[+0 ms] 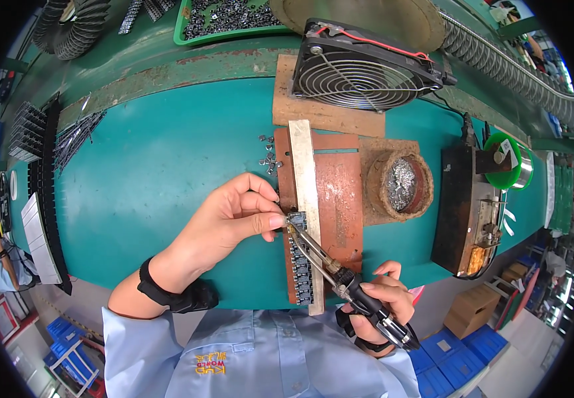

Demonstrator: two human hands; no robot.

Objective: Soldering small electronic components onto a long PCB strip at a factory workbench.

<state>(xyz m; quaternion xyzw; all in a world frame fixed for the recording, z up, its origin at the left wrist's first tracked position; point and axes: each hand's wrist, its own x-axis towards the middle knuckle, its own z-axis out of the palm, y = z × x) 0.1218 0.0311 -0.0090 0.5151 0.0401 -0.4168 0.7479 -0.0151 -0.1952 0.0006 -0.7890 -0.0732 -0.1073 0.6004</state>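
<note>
My right hand (393, 302) grips a soldering iron (360, 296) by its black handle; a thin metal tube runs alongside its shaft. The iron's tip points up and left, meeting the upper end of a row of small dark circuit boards (301, 275). My left hand (230, 215) is closed in a pinch right at that tip, and its fingers hide what they hold. A pale straight bar (305, 169) lies lengthwise on a red-brown board (338, 199), with the row along its lower left edge. Several small metal parts (270, 162) lie loose above my left hand.
A black fan (360, 76) stands on a wooden board behind the work. To the right are a round pot of silvery scraps (403, 184), a dark metal box (456, 212) and a green solder spool (504, 161). A green tray (179, 32) of small parts sits at the back.
</note>
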